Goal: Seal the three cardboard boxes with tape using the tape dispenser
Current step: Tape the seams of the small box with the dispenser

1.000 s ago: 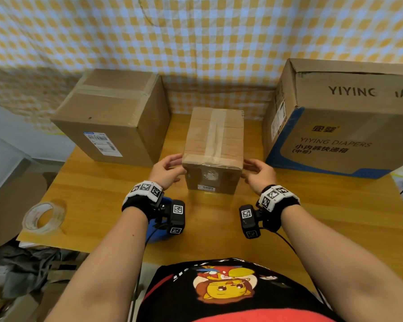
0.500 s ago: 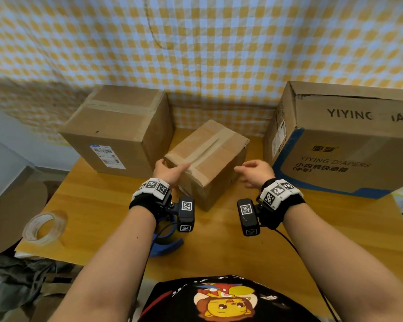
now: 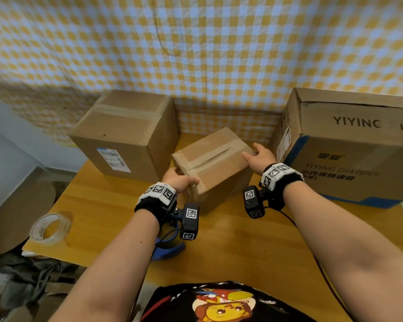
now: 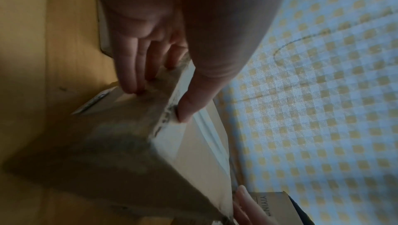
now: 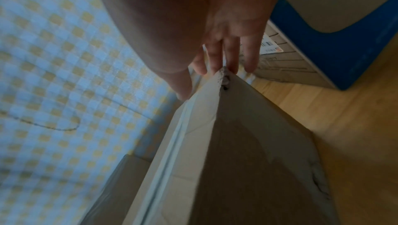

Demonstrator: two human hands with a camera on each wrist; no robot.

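Cardboard pinched at the near left corner of the small box (image 3: 215,166) by the left grip (image 3: 179,181): thumb laid on the taped top, fingers down the side face, clamped on that corner for purchase. Opposite, at the far right corner, the right grip (image 3: 260,156) laid flat, fingers straight and spread over the edge, pressing rather than clasping.

Diagonal corners taken, most likely, to swivel the box flat on the desk (image 3: 230,252) without lifting it. Sits skewed now, with the strip of tape along its top seam running from near left to far right. Probably being turned to bring an untaped edge round to the near side, or to check the seal.

Middle of the desk for this box, between a medium brown box (image 3: 126,135) at far left, tape across its top, and a large printed diaper box (image 3: 349,147) at right. Close to the large one at the right-hand corner, so little room there for the swing.

Blue tape dispenser (image 3: 170,249) parked near the front edge, half hidden under the left wrist, within easy reach. Loose clear tape roll (image 3: 49,227) at the near left corner of the desk, well apart. Yellow checked cloth (image 3: 196,54) hung behind everything.
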